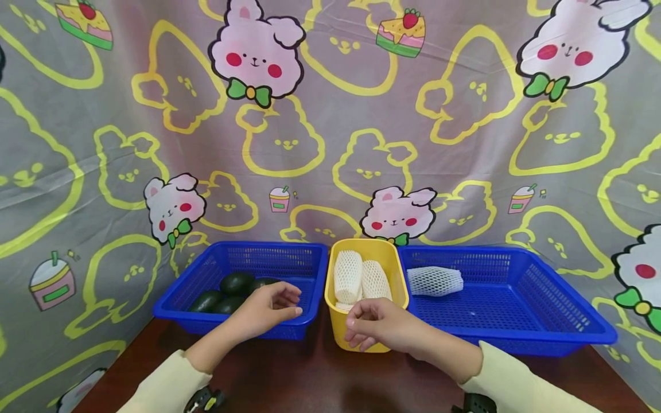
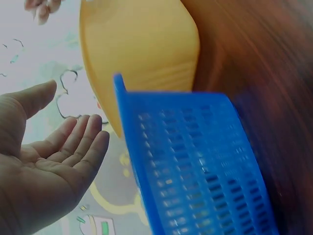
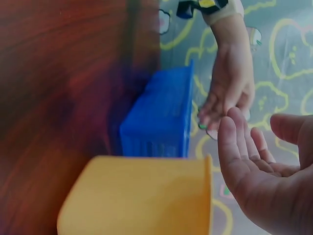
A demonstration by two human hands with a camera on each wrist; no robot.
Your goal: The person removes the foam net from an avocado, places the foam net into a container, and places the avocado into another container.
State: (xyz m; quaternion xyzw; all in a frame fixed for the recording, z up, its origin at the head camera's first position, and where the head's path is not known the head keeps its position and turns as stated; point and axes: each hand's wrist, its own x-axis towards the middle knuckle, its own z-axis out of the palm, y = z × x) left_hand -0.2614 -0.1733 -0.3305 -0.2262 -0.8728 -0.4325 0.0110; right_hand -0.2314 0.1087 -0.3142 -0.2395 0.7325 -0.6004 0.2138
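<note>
In the head view my left hand (image 1: 265, 307) hovers over the front right part of the left blue basket (image 1: 304, 318), where several dark green oval fruits (image 1: 236, 283), like avocados, lie. Its fingers are loosely bent with nothing between them. My right hand (image 1: 384, 326) is in front of the yellow bin (image 1: 338, 330), fingers relaxed and holding nothing. White foam net sleeves (image 1: 348, 276) stand in that bin. Both palms look bare in the wrist views, where the left hand (image 2: 54, 161) and right hand (image 3: 269, 181) show gaps between thumb and fingers.
To the right stands another blue basket (image 1: 516, 321) with one plump white foam net (image 1: 435, 281); whether it wraps something I cannot tell. All three containers sit side by side on a dark brown table (image 1: 320, 378). A patterned curtain (image 1: 330, 115) hangs directly behind.
</note>
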